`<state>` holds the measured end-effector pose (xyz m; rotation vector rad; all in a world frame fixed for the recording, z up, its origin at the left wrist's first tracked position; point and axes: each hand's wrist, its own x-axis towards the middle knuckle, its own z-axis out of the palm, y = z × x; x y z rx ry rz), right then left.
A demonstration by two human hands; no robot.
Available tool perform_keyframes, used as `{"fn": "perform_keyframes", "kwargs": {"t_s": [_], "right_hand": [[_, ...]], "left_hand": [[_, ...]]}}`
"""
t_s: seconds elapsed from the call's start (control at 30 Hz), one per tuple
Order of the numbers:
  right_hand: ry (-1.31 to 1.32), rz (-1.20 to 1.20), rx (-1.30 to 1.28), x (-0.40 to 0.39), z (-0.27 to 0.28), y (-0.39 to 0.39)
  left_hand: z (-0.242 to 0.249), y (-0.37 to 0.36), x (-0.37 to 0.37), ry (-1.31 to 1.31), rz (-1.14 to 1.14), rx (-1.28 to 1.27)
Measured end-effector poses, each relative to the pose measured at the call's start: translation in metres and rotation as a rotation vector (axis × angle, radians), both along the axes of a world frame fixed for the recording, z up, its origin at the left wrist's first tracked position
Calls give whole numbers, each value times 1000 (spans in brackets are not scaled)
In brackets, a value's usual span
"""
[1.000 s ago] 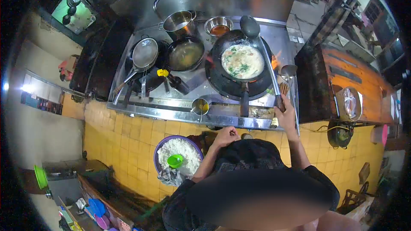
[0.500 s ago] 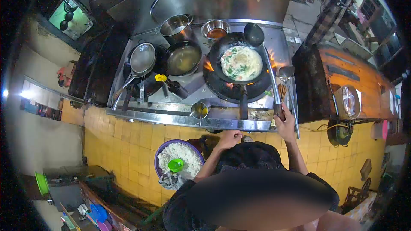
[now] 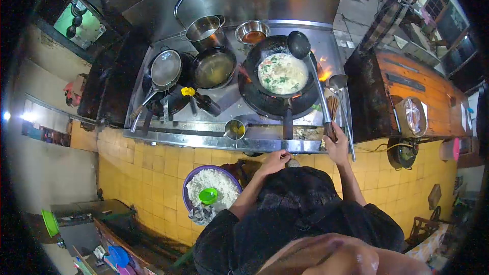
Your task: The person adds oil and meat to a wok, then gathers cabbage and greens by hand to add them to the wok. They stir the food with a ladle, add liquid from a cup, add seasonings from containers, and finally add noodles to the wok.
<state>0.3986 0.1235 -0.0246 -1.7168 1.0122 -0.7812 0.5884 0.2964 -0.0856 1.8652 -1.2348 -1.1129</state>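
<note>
My right hand (image 3: 336,143) is wrapped round the handle of a long ladle (image 3: 319,85). The ladle's dark bowl hangs over the back right rim of a black wok (image 3: 271,46). White, bubbling food with green leaves (image 3: 282,74) fills the wok's middle, and flames show at its right side. The wok's handle (image 3: 288,125) points toward me, with neither hand on it. My left hand (image 3: 276,162) hovers before the stove's front edge, its fingers curled closed and nothing showing in them.
On the stove (image 3: 204,131) stand a deep pot (image 3: 204,29), a pan of liquid (image 3: 215,69), a strainer (image 3: 166,67), a yellow-capped bottle (image 3: 206,104), a metal bowl (image 3: 253,33) and a small cup (image 3: 235,129). A second ladle (image 3: 344,107) leans at right. A purple rice tub (image 3: 186,186) stands lower left.
The view has shifted slightly. The food in the wok bubbles and its surface pattern differs; the flame at the right has changed shape. Both hands keep nearly the same pose.
</note>
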Motion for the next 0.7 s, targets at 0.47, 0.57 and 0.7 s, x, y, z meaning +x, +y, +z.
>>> {"fn": "perform_keyframes", "kwargs": {"t_s": [0.47, 0.57, 0.7], "right_hand": [[76, 23, 68, 44, -31, -8], [98, 6, 119, 59, -5, 9], [118, -16, 163, 49, -53, 13]], "left_hand": [[7, 20, 9, 35, -19, -13], [-14, 30, 11, 212, -7, 26], [-18, 45, 9, 179, -56, 92]]}}
